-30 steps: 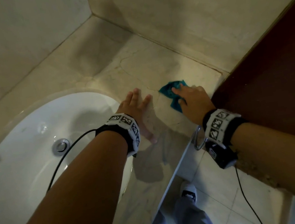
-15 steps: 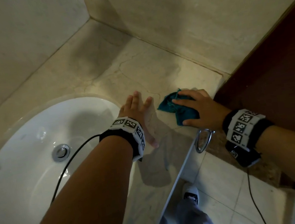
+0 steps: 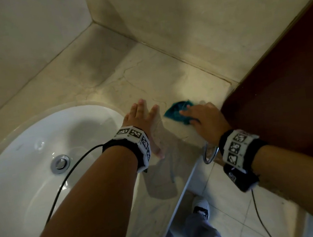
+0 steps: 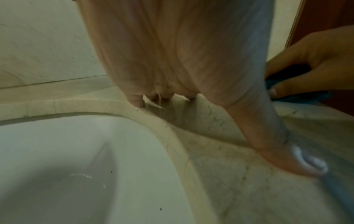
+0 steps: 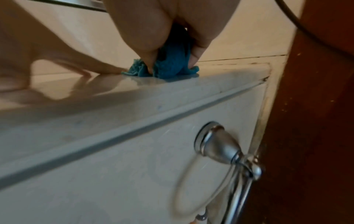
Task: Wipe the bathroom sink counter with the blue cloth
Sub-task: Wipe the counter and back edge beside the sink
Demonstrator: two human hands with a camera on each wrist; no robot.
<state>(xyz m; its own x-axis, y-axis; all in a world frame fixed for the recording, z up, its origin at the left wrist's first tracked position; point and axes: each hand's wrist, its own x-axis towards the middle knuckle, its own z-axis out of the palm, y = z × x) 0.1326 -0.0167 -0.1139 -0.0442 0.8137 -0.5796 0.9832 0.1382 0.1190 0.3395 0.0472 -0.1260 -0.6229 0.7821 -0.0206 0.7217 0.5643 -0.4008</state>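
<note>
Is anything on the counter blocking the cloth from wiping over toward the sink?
Yes. The left hand rests flat on the counter, directly between the blue cloth under the right hand and the sink. Nothing else visible blocks it.

Wall (image 3: 198, 22) and door (image 3: 287, 80) close beside.

Bathroom: white sink basin (image 3: 26, 156), marble counter (image 3: 145, 75), chrome towel ring (image 5: 220, 166).

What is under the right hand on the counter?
The blue cloth, bunched, pressed onto the counter by the right hand. The counter beneath the cloth is covered, so unseen.
</note>
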